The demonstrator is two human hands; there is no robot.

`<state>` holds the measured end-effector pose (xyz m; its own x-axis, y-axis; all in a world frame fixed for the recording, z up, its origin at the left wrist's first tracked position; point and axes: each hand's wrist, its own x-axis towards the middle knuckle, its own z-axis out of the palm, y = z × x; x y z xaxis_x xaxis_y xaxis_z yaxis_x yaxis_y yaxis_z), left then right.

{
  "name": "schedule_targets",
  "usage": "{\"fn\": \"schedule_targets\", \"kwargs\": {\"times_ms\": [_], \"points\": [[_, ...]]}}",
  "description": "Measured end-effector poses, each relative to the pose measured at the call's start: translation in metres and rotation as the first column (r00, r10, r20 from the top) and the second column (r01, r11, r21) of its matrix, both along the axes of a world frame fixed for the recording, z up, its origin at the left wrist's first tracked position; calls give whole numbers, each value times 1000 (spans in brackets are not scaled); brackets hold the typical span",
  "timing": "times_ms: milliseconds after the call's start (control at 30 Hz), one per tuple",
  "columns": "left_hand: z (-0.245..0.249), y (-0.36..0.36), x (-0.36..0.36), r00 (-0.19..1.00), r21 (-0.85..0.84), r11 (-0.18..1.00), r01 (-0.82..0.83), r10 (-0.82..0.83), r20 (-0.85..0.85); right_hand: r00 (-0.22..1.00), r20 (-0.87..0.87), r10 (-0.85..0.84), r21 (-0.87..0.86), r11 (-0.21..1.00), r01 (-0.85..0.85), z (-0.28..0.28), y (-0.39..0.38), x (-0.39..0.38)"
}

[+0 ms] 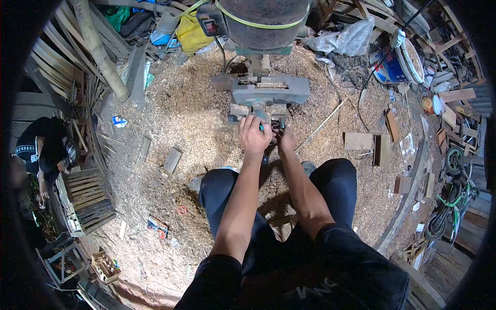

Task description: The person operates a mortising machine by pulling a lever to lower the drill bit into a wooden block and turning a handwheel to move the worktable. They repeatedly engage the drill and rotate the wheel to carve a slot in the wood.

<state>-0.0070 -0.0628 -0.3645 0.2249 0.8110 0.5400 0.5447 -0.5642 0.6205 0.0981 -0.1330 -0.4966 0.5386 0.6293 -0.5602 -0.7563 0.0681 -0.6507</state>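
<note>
In front of my knees stands a machine with a dark, rounded body (263, 28) wrapped by a yellow-green band. Below it is a grey metal bed (271, 93) with a slotted top. My left hand (253, 135) is at the near end of this bed, back up, its fingers curled down over a part that they hide. A small teal bit shows beside its thumb. Close on the right, my right hand (287, 140) has its fingers closed at a small dark metal part (282, 124). What either hand grips is mostly hidden.
Wood shavings cover the ground (155, 129). A wood block (173, 160) lies to the left, board offcuts (357, 141) to the right. A thin stick (323, 124) and a black cable lie near the machine. At the left edge a person (44, 150) bends beside a slatted crate (88, 199).
</note>
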Motion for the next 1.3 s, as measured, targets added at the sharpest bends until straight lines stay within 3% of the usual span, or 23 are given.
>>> {"fn": "schedule_targets", "kwargs": {"times_ms": [33,100,167,267,300,400,433,533,567,667,700,800,900,933,1000,1033,1133,1167,1200,1300], "points": [[-1,-1,1,1000,9,1000,-4,4,-1,992,-125,9,-48,999,-15,7,-1,1],[0,1,1,1000,33,999,-12,12,-4,953,288,98,-236,971,-28,-35,7,6],[3,0,1,1000,-12,1000,3,-3,-7,769,594,234,-364,931,-3,-33,10,0],[7,1,0,1000,-29,1000,13,-13,-4,988,101,120,-13,993,-119,-7,7,0],[7,0,0,1000,-27,1000,15,-15,-1,998,-28,63,-97,993,-66,36,10,-7],[8,0,0,1000,-31,999,13,-13,-4,997,-5,81,-276,958,-80,15,16,-2],[7,1,1,1000,-10,1000,8,-8,-10,977,155,144,-421,905,-67,-7,15,3],[4,2,1,1000,9,1000,-5,5,-23,881,452,139,-301,954,4,-61,6,9],[5,1,1,1000,-15,1000,-7,7,-24,969,237,63,-90,995,-43,-26,6,5],[4,-3,0,999,-109,994,-18,14,-40,999,-29,36,-103,994,-39,-23,6,10],[4,-3,1,999,-141,990,-24,18,-45,999,20,45,-138,990,-42,-27,6,13],[5,-2,1,1000,-173,985,-17,18,3,947,262,188,-538,843,-19,-50,7,18],[21,-3,-4,995,-246,968,52,-29,97,905,332,265,-586,810,-21,-53,-7,18],[22,-4,-6,995,-296,955,2,28,96,900,368,234,-602,798,39,-54,-9,15],[10,-4,-9,986,-393,915,-94,140,90,879,445,173,-621,767,164,-111,-16,19],[-2,-5,-9,973,-456,875,-161,218,74,878,430,209,-614,780,116,-119,-21,22],[12,-16,-24,977,-580,810,-83,181,112,849,441,291,-579,815,22,-122,-29,26],[-10,-14,-26,948,-655,755,-27,227,222,834,483,266,-569,819,68,-127,-29,22],[-2,-20,-31,961,-633,773,-44,205,183,816,524,243,-558,822,113,-109,-28,15],[8,-16,-34,987,-507,858,-83,141,77,814,486,319,-590,807,36,-54,-20,17]]}}
